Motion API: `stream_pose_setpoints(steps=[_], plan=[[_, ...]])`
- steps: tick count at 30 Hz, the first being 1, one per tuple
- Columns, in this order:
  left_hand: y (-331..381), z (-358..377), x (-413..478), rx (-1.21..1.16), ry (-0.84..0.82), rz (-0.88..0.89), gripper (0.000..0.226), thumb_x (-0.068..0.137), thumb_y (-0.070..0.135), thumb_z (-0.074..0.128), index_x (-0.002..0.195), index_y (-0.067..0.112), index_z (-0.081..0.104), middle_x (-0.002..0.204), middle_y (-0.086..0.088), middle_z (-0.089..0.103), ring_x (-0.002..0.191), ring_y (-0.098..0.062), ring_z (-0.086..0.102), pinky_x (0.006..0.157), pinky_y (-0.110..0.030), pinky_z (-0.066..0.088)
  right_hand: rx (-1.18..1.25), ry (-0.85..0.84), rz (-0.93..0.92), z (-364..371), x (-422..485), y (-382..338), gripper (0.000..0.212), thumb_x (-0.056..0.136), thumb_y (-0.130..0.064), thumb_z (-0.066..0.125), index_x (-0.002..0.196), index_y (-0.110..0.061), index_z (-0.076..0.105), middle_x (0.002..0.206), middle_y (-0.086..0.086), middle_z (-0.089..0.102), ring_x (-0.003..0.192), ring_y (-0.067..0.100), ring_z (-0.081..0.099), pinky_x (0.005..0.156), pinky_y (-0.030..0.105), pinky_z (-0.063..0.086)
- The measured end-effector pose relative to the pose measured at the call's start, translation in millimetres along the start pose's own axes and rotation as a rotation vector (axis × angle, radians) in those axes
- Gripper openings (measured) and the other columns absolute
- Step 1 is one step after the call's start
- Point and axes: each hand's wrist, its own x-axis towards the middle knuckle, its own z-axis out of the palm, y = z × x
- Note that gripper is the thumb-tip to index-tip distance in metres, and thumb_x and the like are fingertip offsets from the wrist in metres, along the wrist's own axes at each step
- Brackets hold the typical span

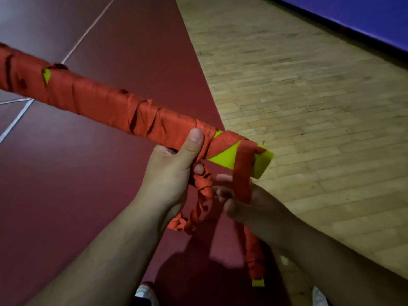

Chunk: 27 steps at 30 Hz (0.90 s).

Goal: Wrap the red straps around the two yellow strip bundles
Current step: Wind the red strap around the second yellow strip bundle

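A long yellow strip bundle [261, 162] runs from the upper left to the centre, almost wholly covered by red strap [106, 102] windings. Yellow shows at its near end and in small gaps. My left hand [174, 171] grips the bundle near that end, thumb on top. My right hand [240, 199] is below the end and pinches the red strap that comes down off the last winding. Twisted loose strap hangs between my hands. A second red-wrapped length [255, 257] with a yellow tip [258, 282] hangs under my right forearm.
I stand on a dark red sports floor [99, 173] with white lines; wooden flooring [309, 107] lies to the right, bordered by a blue wall [364, 16]. My shoes [143, 292] show at the bottom edge.
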Motion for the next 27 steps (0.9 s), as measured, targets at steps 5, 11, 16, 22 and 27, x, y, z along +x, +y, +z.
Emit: stream_pose_setpoints(steps=[5,11,16,22,27], plan=[[-0.2,3.0,-1.2,-0.031,0.024,-0.051,0.034,0.08,0.047,0.067,0.084,0.013,0.066,0.056,-0.001,0.051,0.044,-0.01,0.044,0.052,-0.026,0.041,-0.28,-0.001,-0.033,9.7,-3.5,-9.3,0.047,0.059,-0.076,0.069,0.09,-0.039,0.064,0.078,-0.009,0.076,0.076,0.001,0.069,0.069,0.011,0.048],[1.1,11.2,-7.4,-0.118,-0.03,-0.093,0.044,0.076,0.048,0.073,0.092,0.007,0.068,0.064,-0.008,0.059,0.057,-0.022,0.053,0.069,-0.049,0.05,-0.293,0.085,-0.164,12.7,-3.3,-18.6,0.014,0.081,-0.049,0.072,0.086,-0.038,0.066,0.074,-0.017,0.07,0.067,-0.001,0.06,0.063,0.008,0.041],[1.7,15.2,-9.6,-0.139,-0.046,-0.174,0.071,0.063,0.058,0.082,0.103,0.0,0.068,0.084,-0.022,0.057,0.078,-0.036,0.054,0.085,-0.059,0.048,-0.291,0.026,-0.156,9.2,-2.1,-15.5,0.004,0.083,-0.041,0.068,0.087,-0.041,0.068,0.079,-0.029,0.07,0.079,-0.013,0.062,0.072,0.007,0.043],[5.2,7.4,-1.3,-0.124,0.049,-0.091,0.051,0.071,0.048,0.072,0.1,0.006,0.073,0.108,-0.018,0.073,0.1,-0.029,0.07,0.1,-0.047,0.052,-0.14,0.147,-0.053,-1.8,-0.8,-4.9,0.02,0.067,-0.028,0.071,0.082,-0.017,0.076,0.076,0.005,0.073,0.073,0.017,0.065,0.069,0.039,0.051],[9.8,-0.9,5.7,-0.082,0.164,-0.063,0.041,0.077,0.043,0.074,0.103,0.013,0.068,0.105,-0.009,0.074,0.104,-0.027,0.069,0.107,-0.058,0.042,-0.179,0.115,0.0,-9.3,-2.6,-2.8,0.036,0.048,-0.039,0.06,0.073,-0.016,0.072,0.062,0.005,0.066,0.059,0.02,0.061,0.06,0.038,0.048]])
